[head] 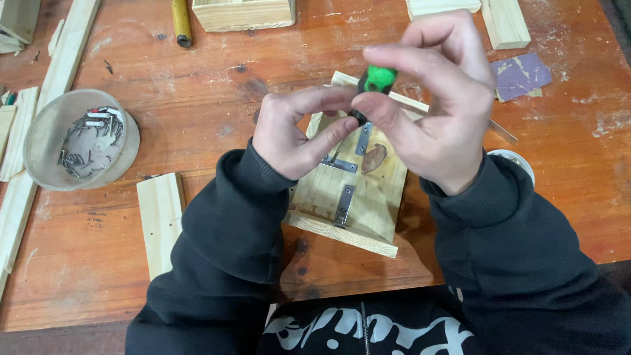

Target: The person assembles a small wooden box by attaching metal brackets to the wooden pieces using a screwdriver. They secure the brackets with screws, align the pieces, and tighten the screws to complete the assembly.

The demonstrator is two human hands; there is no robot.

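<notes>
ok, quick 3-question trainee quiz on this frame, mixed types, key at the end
1. True or false: the bowl on the left holds small metal fasteners.
2. Multiple choice: the green-capped tool is held by A) the left hand alone, B) both hands, C) the right hand alone.
3. Fill in: the metal brackets are fixed on a ____ panel.

Key: 1 true; 2 B, fingers of both hands close on it; 3 wooden.
</notes>
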